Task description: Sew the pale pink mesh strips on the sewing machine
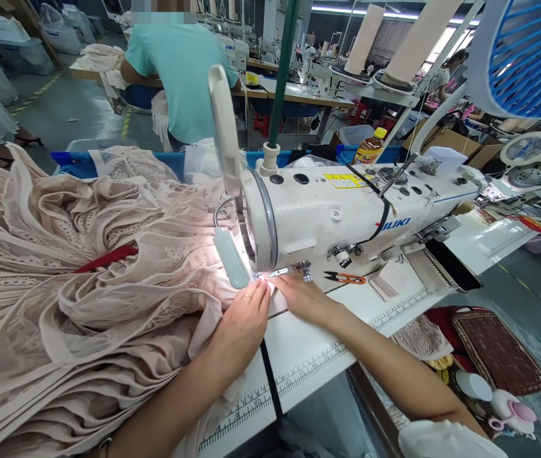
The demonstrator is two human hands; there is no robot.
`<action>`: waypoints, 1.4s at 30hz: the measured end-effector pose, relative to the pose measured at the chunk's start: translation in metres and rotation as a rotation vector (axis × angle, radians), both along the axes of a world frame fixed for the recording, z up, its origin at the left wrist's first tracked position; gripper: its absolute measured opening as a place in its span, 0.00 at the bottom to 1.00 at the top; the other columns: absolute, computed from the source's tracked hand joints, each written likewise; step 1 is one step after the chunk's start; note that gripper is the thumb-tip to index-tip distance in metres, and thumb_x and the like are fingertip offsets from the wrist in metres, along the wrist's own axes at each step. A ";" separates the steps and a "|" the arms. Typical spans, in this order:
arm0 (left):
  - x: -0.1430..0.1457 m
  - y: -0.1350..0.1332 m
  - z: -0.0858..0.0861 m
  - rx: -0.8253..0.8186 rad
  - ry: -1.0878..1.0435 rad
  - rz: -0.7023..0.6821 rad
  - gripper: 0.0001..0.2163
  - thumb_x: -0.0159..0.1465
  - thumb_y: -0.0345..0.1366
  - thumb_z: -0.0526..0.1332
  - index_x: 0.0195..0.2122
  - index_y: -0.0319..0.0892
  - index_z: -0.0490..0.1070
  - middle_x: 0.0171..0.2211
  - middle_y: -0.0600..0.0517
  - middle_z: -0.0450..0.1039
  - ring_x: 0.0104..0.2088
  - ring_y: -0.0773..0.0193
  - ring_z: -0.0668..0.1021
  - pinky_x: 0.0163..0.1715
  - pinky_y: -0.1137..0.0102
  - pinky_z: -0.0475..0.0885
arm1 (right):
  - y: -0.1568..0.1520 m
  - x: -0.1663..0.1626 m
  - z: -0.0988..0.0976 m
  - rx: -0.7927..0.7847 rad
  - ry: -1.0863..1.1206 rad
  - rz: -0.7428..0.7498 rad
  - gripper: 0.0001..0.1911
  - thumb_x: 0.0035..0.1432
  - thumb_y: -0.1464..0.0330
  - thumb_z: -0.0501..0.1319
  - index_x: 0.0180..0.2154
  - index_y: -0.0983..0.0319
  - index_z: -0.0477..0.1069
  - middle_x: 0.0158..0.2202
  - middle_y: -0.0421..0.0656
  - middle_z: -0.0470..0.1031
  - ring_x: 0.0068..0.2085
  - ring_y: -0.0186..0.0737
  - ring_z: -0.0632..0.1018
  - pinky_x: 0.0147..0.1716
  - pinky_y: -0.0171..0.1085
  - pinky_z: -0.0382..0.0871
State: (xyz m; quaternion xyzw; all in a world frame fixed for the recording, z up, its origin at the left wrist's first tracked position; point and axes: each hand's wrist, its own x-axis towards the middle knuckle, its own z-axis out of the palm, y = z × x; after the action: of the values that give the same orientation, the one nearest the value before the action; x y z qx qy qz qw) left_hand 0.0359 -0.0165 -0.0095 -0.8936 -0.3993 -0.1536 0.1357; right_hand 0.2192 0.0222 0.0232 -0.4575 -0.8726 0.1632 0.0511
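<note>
Under the lit needle area of a white sewing machine (309, 210), both hands are at a piece of pale pink fabric (220, 280). My left hand (244, 315) has its fingers pressed together on the fabric, just in front of the needle. Close on its right, my right hand (302, 298) pinches the fabric edge beside the presser foot; its fingertips are partly hidden by the machine parts. A small grey lamp (231, 257) hangs over the left fingers. From the fabric, a large heap of pale pink lace-trimmed garments (122, 305) spreads leftward across the table.
Orange-handled thread snips (347, 278) lie right of my right hand, near a stack of fabric pieces (389, 280). Ruler markings run along the table edge (294, 375). Behind the machine stand a bottle (370, 147) and a green pole (282, 76). A person in turquoise (177, 76) sits beyond.
</note>
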 end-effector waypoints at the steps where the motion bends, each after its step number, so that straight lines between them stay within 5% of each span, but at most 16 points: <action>1: 0.000 0.000 0.000 0.006 0.004 0.002 0.21 0.66 0.20 0.44 0.55 0.28 0.69 0.55 0.36 0.74 0.57 0.51 0.75 0.56 0.57 0.72 | 0.000 0.000 0.001 0.000 -0.007 0.000 0.23 0.64 0.79 0.44 0.53 0.58 0.68 0.46 0.46 0.76 0.44 0.43 0.75 0.53 0.47 0.64; 20: 0.002 0.000 -0.002 0.129 -0.023 0.046 0.20 0.66 0.20 0.46 0.55 0.27 0.68 0.52 0.36 0.75 0.53 0.51 0.75 0.51 0.59 0.68 | 0.002 -0.001 -0.001 0.029 -0.048 -0.015 0.23 0.61 0.80 0.48 0.53 0.58 0.69 0.45 0.46 0.76 0.45 0.44 0.74 0.51 0.42 0.65; 28: -0.030 0.023 -0.003 -0.140 -0.118 0.056 0.11 0.64 0.22 0.53 0.39 0.43 0.72 0.40 0.48 0.78 0.39 0.56 0.76 0.46 0.59 0.65 | -0.004 0.006 -0.020 0.186 0.076 0.019 0.27 0.57 0.82 0.50 0.53 0.58 0.71 0.50 0.46 0.76 0.47 0.43 0.76 0.48 0.42 0.69; 34: -0.034 0.024 0.007 -0.131 -0.104 0.030 0.14 0.64 0.23 0.53 0.47 0.43 0.71 0.42 0.45 0.77 0.46 0.51 0.75 0.44 0.58 0.64 | -0.005 0.012 -0.023 0.258 0.123 0.111 0.28 0.57 0.82 0.50 0.56 0.58 0.71 0.52 0.45 0.75 0.50 0.41 0.76 0.43 0.38 0.72; 42: -0.029 0.019 0.022 -0.235 -0.006 -0.034 0.15 0.64 0.19 0.50 0.46 0.37 0.71 0.34 0.47 0.71 0.33 0.59 0.72 0.33 0.66 0.65 | -0.005 0.013 -0.026 0.305 0.213 0.092 0.27 0.58 0.82 0.49 0.54 0.59 0.72 0.50 0.44 0.77 0.48 0.40 0.77 0.42 0.37 0.74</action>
State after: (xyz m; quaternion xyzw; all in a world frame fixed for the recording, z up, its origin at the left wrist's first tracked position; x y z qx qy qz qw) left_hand 0.0066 0.0024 0.0128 -0.9095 -0.3997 -0.1107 0.0262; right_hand 0.2318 0.0167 -0.0028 -0.3842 -0.8969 0.0785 0.2046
